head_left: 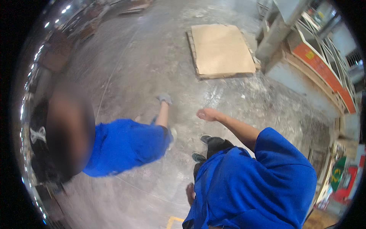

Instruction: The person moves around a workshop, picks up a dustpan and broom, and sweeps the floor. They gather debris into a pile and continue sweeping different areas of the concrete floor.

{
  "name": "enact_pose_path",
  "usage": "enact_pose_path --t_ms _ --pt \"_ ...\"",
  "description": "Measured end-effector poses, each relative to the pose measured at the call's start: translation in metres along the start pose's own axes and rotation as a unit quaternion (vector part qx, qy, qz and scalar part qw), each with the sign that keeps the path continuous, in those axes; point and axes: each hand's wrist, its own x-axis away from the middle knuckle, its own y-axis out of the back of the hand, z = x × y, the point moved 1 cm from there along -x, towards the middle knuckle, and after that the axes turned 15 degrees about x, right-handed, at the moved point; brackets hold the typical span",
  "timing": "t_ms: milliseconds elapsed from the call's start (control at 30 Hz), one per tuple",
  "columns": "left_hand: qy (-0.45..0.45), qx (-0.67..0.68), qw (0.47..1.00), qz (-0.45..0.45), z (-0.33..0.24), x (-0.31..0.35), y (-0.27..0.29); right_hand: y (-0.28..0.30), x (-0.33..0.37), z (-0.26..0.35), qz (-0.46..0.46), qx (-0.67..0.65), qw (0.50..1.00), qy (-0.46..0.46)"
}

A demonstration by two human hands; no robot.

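Blue cloth fills the lower right of the head view: the person's shirt [259, 183]. Both hands are apart. Over the concrete floor [126, 68], the right hand [207, 114] is held out, fingers loosely bent around nothing I can see; the left hand [190, 193] is mostly hidden beside the shirt, its grip impossible to tell. Well beyond, a brown sheet [223, 49] covers a pallet [225, 76]. One co-worker [126, 145] stands left.

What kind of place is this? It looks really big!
Maybe a factory or warehouse. It has a wide, scuffed grey floor, and a brown sheet lies on a low pallet.
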Motion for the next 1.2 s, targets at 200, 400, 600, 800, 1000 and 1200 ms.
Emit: enact_pose_path --t_ms 200,400,600,800,1000,1200 --pt "0.048 0.108 0.993 -0.010 -0.017 -0.036 0.085 -0.012 0.078 -0.003 -0.070 -0.058 0.991 -0.099" --pt "0.069 -0.012 0.997 0.019 -0.097 -0.092 0.097 -0.098 0.238 -0.095 0.212 0.017 0.880 -0.424" --pt "0.052 -0.154 0.982 0.098 -0.186 -0.173 0.017 -0.116 0.323 -0.125 0.167 -0.141 0.842 -0.494" --pt "-0.035 -0.334 0.911 0.238 -0.312 -0.253 -0.125 -0.024 0.216 -0.214 0.196 -0.236 0.791 -0.529" --pt "-0.059 -0.324 0.904 0.272 -0.460 -0.352 -0.282 0.139 0.084 -0.349 -0.079 -0.230 0.858 -0.453" --pt "-0.254 -0.277 0.913 0.155 -0.575 -0.464 -0.454 0.252 0.016 -0.487 -0.056 -0.137 0.908 -0.392"
